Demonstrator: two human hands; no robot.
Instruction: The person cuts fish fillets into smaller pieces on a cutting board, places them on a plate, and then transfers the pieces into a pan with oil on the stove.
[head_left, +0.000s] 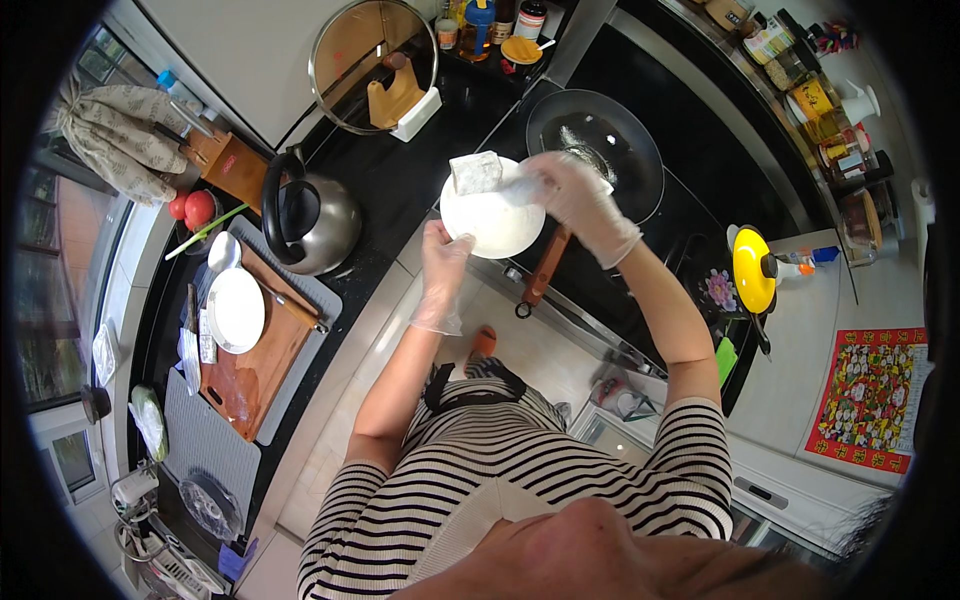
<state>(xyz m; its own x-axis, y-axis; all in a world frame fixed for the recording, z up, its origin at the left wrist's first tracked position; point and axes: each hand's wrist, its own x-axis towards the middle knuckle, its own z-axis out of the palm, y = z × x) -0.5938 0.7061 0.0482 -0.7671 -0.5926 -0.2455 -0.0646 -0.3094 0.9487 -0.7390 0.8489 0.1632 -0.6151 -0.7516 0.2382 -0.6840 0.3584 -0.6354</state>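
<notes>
A white plate (pixel 495 232) is in my left hand (pixel 447 262), which wears a clear plastic glove, with the thumb over the rim. On the plate's far left edge lies a pale, flat, squarish piece (pixel 476 173) that looks dusted with white powder. My right hand (pixel 577 197), also gloved, reaches over the plate's right side, its fingers drawn together. Blur at the fingertips covers a whitish shape that I cannot make out. Just beyond that hand a dark frying pan (pixel 630 135) with shiny liquid in it sits on the black stove, its brown handle (pixel 547 265) toward me.
At left stand a kettle (pixel 325 220), a knife block (pixel 232 172) and a cutting board (pixel 285 345) bearing a white bowl (pixel 237 312). A glass lid (pixel 352 70) rests upright in a stand at the back. To the right are a yellow lid (pixel 750 270) and seasoning bottles (pixel 815 100).
</notes>
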